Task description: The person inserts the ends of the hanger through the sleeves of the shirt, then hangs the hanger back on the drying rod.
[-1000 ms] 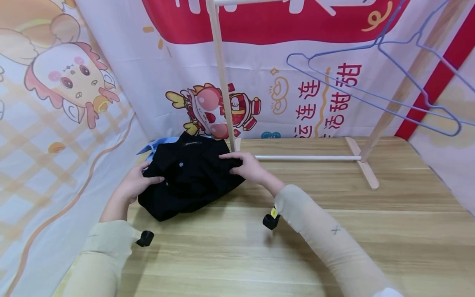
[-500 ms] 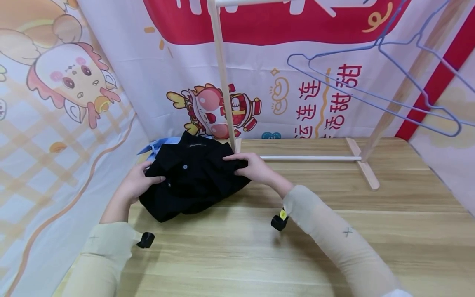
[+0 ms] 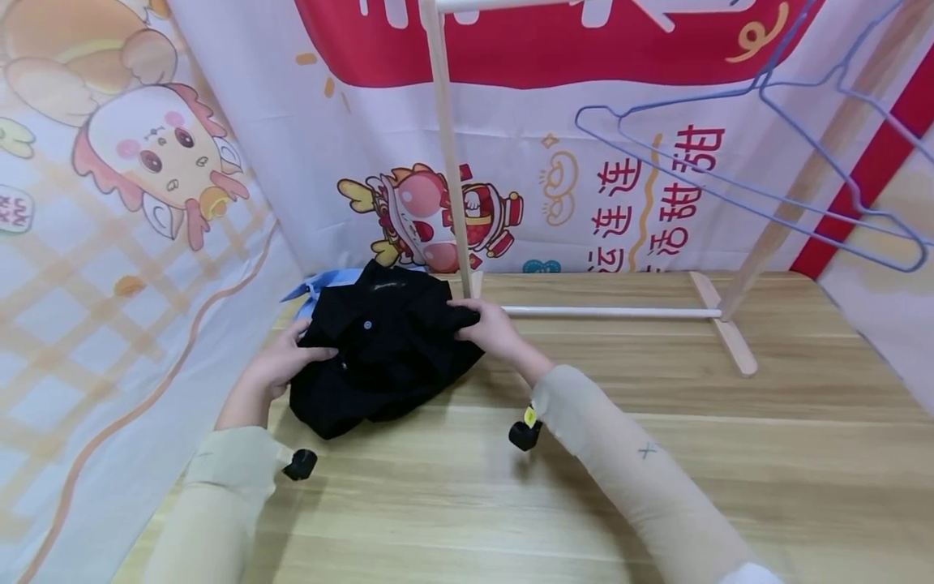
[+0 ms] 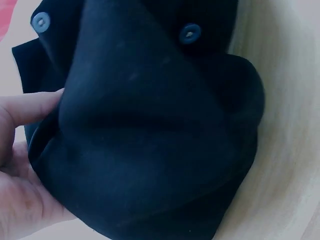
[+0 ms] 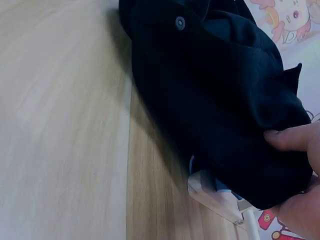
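Observation:
A black buttoned shirt [image 3: 390, 349] is bunched up at the left back of the wooden table [image 3: 438, 503], its buttons facing up. My left hand [image 3: 283, 365] grips its left side, thumb over the cloth and the other fingers partly hidden behind it. On the opposite side my right hand [image 3: 490, 328] pinches the shirt's edge between thumb and fingers. Close up in the left wrist view, the black cloth [image 4: 145, 125] hangs in a rounded fold beside the thumb. The right wrist view shows the right thumb [image 5: 287, 138] pressing on the fabric.
Light blue cloth [image 3: 314, 284] pokes out behind the shirt. A wooden rack with a white lower bar [image 3: 613, 312] stands at the back, its left post [image 3: 454, 162] right behind the shirt. Blue hangers [image 3: 773, 85] hang at the upper right. Printed fabric [image 3: 168, 324] walls the left side.
The right hand shifts slightly right with the shirt's edge, then comes back left. The left hand keeps its grip. The head view has turned a little to the left.

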Motion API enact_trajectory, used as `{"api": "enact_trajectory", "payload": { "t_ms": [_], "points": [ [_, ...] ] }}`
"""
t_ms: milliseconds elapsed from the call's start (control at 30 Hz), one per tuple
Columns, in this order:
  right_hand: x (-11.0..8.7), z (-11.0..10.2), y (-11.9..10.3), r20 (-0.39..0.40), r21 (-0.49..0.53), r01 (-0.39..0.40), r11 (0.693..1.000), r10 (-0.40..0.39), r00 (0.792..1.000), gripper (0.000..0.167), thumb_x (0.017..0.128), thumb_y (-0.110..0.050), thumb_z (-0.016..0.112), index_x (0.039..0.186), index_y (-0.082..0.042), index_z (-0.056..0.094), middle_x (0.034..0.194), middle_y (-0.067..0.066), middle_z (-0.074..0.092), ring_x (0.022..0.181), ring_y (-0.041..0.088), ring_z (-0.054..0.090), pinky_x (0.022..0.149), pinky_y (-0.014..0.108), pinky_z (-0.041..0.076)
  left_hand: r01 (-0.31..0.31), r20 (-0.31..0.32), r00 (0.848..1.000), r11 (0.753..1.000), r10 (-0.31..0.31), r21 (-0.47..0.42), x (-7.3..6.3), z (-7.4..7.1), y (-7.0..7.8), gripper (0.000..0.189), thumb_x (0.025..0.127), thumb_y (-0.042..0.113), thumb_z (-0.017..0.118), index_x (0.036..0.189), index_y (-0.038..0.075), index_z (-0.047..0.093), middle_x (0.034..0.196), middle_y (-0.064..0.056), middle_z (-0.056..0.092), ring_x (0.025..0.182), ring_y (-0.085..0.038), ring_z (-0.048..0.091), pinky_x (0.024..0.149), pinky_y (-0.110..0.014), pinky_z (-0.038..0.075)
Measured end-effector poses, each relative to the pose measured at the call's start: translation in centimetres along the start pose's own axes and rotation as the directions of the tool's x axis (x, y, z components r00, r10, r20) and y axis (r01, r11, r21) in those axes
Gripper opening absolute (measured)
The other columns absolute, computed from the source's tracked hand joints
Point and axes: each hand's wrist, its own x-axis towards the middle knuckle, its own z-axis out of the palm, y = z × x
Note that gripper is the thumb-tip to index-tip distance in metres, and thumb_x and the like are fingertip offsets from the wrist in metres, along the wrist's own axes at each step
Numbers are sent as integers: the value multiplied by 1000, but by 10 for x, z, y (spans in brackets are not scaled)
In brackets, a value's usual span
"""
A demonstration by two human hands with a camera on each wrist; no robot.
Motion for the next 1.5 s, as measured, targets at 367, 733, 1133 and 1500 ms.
{"api": "enact_trajectory", "payload": {
  "t_ms": [367,733,1133,1500],
  "points": [
    [5,8,-3,158,149,-33,988,9,987,51,93,-5,74,141,-15,62,155,9,45,144,25,36,120,48,25,-21,-33,999,999,22,32,8,8,2,71,97,8,65,157,0,26,156,-30,30,135,-48,40,111,-56,35],
    [7,23,-5,140,169,-15,986,-8,990,57,88,7,74,138,-11,53,155,11,40,144,27,31,120,49,22,12,13,1000,985,-14,170,14,7,9,90,97,22,69,162,0,11,162,-30,22,144,-48,28,116,-60,27],
    [6,19,-9,54,250,5,968,-19,998,53,83,11,75,131,-9,62,149,11,49,138,28,39,118,51,27,13,-80,997,976,5,218,14,10,13,100,95,17,70,162,-3,-1,166,-31,5,150,-49,11,119,-62,17],
    [0,15,-19,32,279,46,959,-57,998,50,83,12,75,129,-6,65,143,10,55,133,26,46,115,46,34,-105,-140,982,985,124,135,10,11,13,83,93,1,69,159,-1,19,159,-30,27,144,-46,29,117,-59,25]
  ]
}}
